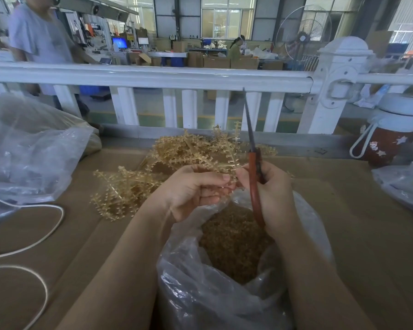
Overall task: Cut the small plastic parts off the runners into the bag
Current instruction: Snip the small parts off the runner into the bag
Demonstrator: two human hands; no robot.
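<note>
At the far left a crumpled clear bag [29, 148] lies on the cardboard-covered table [367, 234], with a white cord [55, 225] looping in front of it; neither belongs to this step. Next to the right, a heap of tan runners [177, 163] sprawls across the middle of the table, its branches lying every way, some flat and a few standing up toward the white railing [153, 77]. The left hand [193, 189] is curled, thumb and fingertips pinching a runner just above the mouth of the open plastic bag [224, 294], which sits nearest the person and already holds a deep layer of small brown parts [231, 239]. The stretch inside the grip is too fine to trace, so I cannot tell its exact lie, though what shows runs roughly left to right toward the other hand. The right hand [270, 194] is clenched around the red handles of the scissors [254, 163], whose long axis stands nearly upright, blades closed and pointing up and away, clear of the runner. To do this well, I judge the blades should tip down across the runner, close to each part's stem, with the pinch held directly over the bag opening so cut pieces drop in rather than onto the table. At the far right stands a red bottle [391, 136] with a white lid.
</note>
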